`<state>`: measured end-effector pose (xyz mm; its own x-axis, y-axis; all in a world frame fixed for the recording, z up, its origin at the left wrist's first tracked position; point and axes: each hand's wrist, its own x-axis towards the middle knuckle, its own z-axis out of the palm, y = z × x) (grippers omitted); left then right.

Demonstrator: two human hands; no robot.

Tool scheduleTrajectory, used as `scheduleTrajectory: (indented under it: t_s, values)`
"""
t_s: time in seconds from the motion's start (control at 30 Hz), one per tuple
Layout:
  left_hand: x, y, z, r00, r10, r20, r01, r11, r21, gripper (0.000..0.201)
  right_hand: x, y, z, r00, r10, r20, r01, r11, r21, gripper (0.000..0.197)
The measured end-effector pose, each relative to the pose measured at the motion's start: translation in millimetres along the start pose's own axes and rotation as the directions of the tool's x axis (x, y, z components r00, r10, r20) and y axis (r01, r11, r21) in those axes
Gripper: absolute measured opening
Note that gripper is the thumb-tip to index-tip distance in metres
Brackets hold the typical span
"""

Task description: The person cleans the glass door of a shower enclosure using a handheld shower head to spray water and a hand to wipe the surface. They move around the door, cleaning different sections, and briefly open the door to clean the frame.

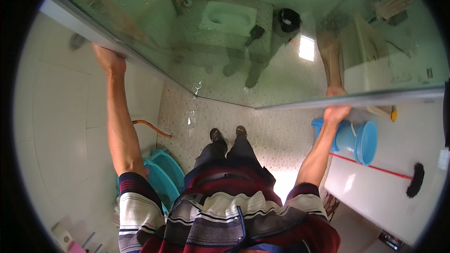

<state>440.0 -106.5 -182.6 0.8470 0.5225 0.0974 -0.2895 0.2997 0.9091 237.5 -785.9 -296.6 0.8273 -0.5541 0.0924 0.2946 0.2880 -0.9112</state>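
Observation:
A tall greenish glass panel point(225, 72) with silver metal side edges stands upright before me, its lower edge near the tiled floor. My left hand point(108, 59) is closed around its left metal edge point(77, 22), the fingertips hidden. Across from it, my right hand point(336, 113) grips the right metal edge point(398, 97), partly blurred, with its fingers only partly showing. Both arms reach forward and apart. Wet marks and faint reflections of my arms show on the glass.
Through the glass are a white squat toilet point(228, 18) and a black bin point(289, 20). A blue bucket point(358, 143) and a red-handled brush point(415, 180) lie at the right. Turquoise baskets point(161, 175) stand left, below an orange hose point(152, 127).

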Motion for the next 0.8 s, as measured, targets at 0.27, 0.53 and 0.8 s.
scheduleTrajectory:
  t_s: [0.27, 0.53, 0.8]
  values:
    - [-2.4, -8.7, -1.3, 0.965, 0.039, -0.259, -0.036, 0.999, 0.017, 0.046, -9.2, 52.8, 43.1, 0.843, -0.147, -0.517, 0.11, 0.989, -0.101, 0.043]
    - [-16.5, -1.4, -5.2, 0.923, 0.115, -0.366, -0.104, 0.993, 0.048, 0.048, 5.0, 40.6, 109.2, 0.718, -0.405, -0.566, 0.435, 0.896, -0.09, 0.026]
    - [-86.9, 36.0, -62.8, 0.863, 0.066, -0.5, -0.112, 0.992, -0.062, 0.053, 22.6, 16.0, 146.0, 0.97, -0.147, -0.192, 0.133, 0.988, -0.085, 0.041]
